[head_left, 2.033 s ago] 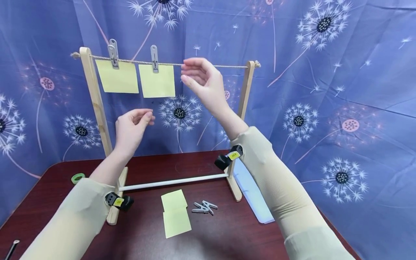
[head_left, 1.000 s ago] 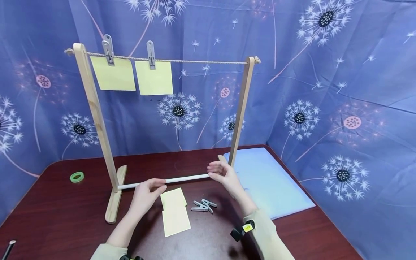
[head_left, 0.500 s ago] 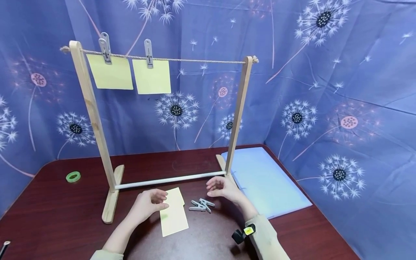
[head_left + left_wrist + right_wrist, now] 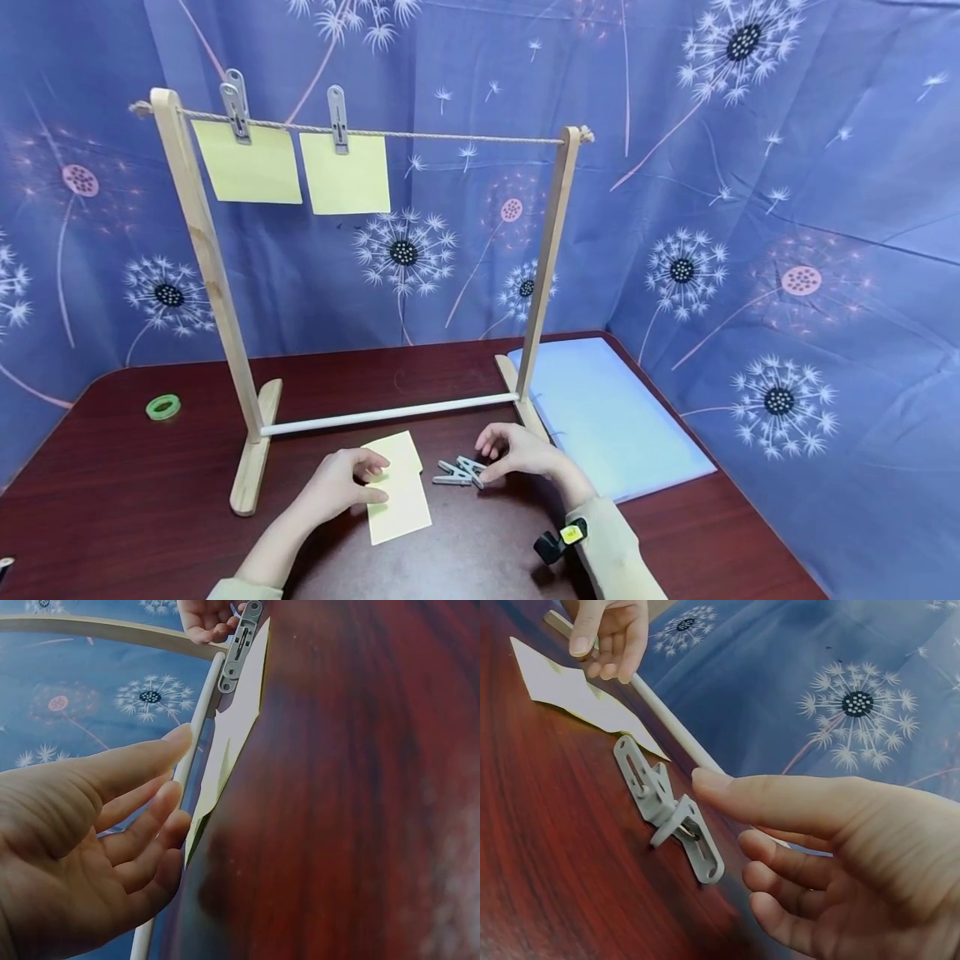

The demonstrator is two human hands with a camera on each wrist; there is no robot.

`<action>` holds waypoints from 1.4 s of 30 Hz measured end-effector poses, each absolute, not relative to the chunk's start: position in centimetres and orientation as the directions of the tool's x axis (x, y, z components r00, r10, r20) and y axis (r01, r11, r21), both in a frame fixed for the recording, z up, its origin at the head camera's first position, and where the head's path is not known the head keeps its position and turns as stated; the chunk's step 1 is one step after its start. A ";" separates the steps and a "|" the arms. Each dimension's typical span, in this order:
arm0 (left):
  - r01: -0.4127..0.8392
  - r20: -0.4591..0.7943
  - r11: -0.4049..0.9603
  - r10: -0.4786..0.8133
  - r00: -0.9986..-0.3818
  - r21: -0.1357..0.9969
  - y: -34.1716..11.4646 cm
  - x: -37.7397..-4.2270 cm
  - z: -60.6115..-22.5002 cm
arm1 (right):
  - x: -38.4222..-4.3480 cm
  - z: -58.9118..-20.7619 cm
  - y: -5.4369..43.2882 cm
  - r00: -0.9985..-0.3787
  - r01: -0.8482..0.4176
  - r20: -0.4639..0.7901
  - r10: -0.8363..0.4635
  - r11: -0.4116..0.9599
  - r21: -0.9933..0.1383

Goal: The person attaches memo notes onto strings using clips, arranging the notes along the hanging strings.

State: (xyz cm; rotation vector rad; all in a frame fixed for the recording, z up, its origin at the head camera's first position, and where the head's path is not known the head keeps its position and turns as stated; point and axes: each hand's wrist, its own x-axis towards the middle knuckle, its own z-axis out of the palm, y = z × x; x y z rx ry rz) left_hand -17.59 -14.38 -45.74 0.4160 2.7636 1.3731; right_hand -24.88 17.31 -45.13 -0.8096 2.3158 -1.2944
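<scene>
My left hand [image 4: 337, 483] and right hand [image 4: 523, 452]: loose, empty. Notes [image 4: 401, 506] look flimsy, pinch edges; clips [image 4: 657, 806] look stiff, squeeze handles.

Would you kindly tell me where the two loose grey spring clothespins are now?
In the head view, the two grey spring clothespins lie on the dark-red table, right of the yellow paper notes, beside the right hand.

At the head view's left edge we catch only the tip of a dark stick [image 4: 4, 567], too little to identify. The left hand [image 4: 335, 483] hides part of the yellow papers [image 4: 401, 507], the bottom edge cuts off both sleeves [image 4: 621, 554], and we cannot read the small yellow label [image 4: 572, 534].
</scene>
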 end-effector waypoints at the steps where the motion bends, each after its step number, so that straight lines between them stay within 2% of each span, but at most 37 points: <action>1: 0.225 0.087 0.579 0.255 -0.963 0.783 -14.4 -17.5 -45.7 | -24.8 -45.1 17.2 -0.770 -0.307 -0.045 -0.637 0.431 -0.849; 5: 0.208 0.050 0.600 0.268 -0.962 0.773 -14.5 -17.4 -45.6 | -24.6 -44.8 16.8 -0.768 -0.334 -0.057 -0.638 0.474 -0.815; 12: 0.146 -0.013 0.631 0.241 -0.971 0.762 -14.4 -17.1 -45.7 | -24.5 -45.3 16.4 -0.748 -0.436 -0.009 -0.664 0.502 -0.747; 17: 0.139 -0.022 0.631 0.241 -0.970 0.763 -14.5 -17.0 -45.7 | -24.1 -45.2 15.8 -0.781 -0.382 -0.055 -0.622 0.546 -0.745; 28: 0.077 -0.051 0.617 0.188 -0.981 0.783 -14.2 -16.8 -45.5 | -24.0 -45.0 15.8 -0.797 -0.413 -0.064 -0.601 0.620 -0.667; 36: 0.082 -0.055 0.597 0.207 -0.977 0.798 -14.1 -16.8 -45.6 | -24.5 -45.3 16.6 -0.799 -0.442 -0.025 -0.600 0.616 -0.652; 42: 0.113 -0.047 0.570 0.259 -0.965 0.814 -14.3 -17.0 -45.8 | -24.5 -45.1 17.1 -0.765 -0.492 0.029 -0.643 0.555 -0.671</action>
